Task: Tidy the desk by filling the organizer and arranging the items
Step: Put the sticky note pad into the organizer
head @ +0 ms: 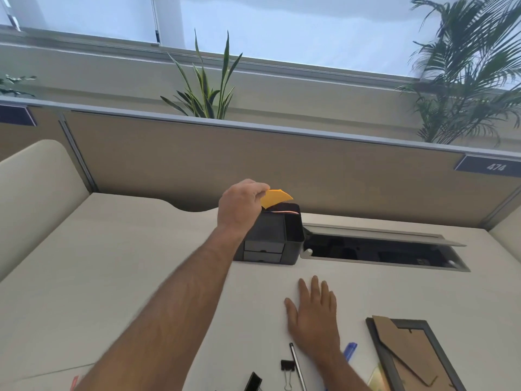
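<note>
Near the back edge of the tabletop [112, 263], against the divider panel [253, 165], stands a dark organizer [275, 238] with two small drawers on its front face and open compartments on top. Just to its right, a cable hatch [380, 249] is sunk into the tabletop with its flap raised. The left hand [242, 206] reaches out above the organizer's rear left corner, its fingers [260, 191] pinched on a bent orange sticky note [276, 197] that hangs over the rear compartment. A thin pinkish edge of paper [284, 211] shows just inside that compartment, below the note.

The right hand [311, 311] lies palm down on the tabletop, well in front of the organizer, its fingers spread flat and holding nothing. Toward the front edge lie loose items: a silver pen [297, 365] just left of the right wrist, a black binder clip [287, 368] beside it, and another black clip [253, 380] farther left. A blue pen [350, 350] pokes out from behind the right wrist. At the front right corner a picture frame [406, 354] lies face down, its cardboard backing up, with a pale yellow pad [376, 378] just beside its left edge. Beyond the panel stand two green plants [207, 88].
</note>
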A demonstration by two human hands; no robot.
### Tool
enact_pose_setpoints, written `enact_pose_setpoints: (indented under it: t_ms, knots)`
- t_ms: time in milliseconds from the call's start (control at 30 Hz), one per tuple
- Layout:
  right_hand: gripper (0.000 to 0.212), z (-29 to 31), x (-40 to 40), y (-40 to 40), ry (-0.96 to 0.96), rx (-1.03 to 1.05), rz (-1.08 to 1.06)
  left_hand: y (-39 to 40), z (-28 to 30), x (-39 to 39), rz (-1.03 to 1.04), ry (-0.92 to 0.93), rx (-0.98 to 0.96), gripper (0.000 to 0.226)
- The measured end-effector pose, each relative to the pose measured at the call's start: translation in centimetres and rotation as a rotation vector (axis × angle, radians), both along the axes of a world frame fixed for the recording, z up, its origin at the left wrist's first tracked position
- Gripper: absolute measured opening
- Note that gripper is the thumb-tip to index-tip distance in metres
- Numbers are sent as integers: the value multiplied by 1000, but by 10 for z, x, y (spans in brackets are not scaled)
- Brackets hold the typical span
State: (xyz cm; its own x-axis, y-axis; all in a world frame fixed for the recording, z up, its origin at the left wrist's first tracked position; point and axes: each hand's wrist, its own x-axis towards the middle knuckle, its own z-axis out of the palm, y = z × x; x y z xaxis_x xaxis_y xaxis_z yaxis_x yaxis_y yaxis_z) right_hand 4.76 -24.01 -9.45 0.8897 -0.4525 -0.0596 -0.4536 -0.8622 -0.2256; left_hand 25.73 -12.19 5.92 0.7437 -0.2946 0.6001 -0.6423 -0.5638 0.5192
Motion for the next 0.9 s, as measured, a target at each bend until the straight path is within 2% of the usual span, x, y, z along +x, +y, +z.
enact_pose_setpoints:
  t_ms: [233,400,633,733,900]
  knots:
    - [81,-2,3,-2,-3,-21,-9,-36,-14,32,3,-54,299,35]
    - [80,-2,5,-3,28,-18,-12,-52,-25,34,-26,-114,561,28]
    - [75,-4,4,-4,22,-11,-12,-58,-35,31,-87,62,834,35]
    - [80,-2,4,-4,32,-26,-3,-48,-39,30,-101,92,841,40]
    - [95,-2,3,-3,28,-27,24,-17,-34,1,-219,70,621,41]
